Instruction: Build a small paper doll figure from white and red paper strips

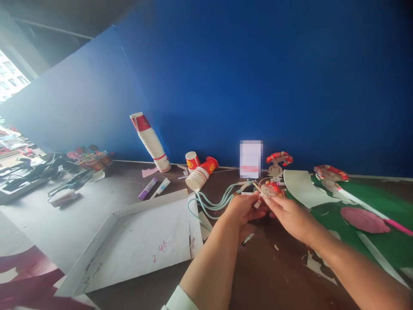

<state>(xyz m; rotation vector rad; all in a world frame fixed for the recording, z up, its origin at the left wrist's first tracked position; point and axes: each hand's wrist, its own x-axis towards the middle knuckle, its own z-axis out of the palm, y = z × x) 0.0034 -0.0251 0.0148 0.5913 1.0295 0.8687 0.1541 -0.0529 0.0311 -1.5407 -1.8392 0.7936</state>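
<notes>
Resting between both hands' fingers [263,206], small paper figure [272,189].

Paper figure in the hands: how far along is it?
Done: one red-capped figure already stands by the blue wall, another lies on the green sheet. In hand: left hand and right hand pinch a small red-and-pink figure on a stick. Left: paper scraps still litter the table.

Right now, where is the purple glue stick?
In the head view, the purple glue stick lies left of the hands, beside a white tube, just in front of the leaning stack of paper cups.
</notes>
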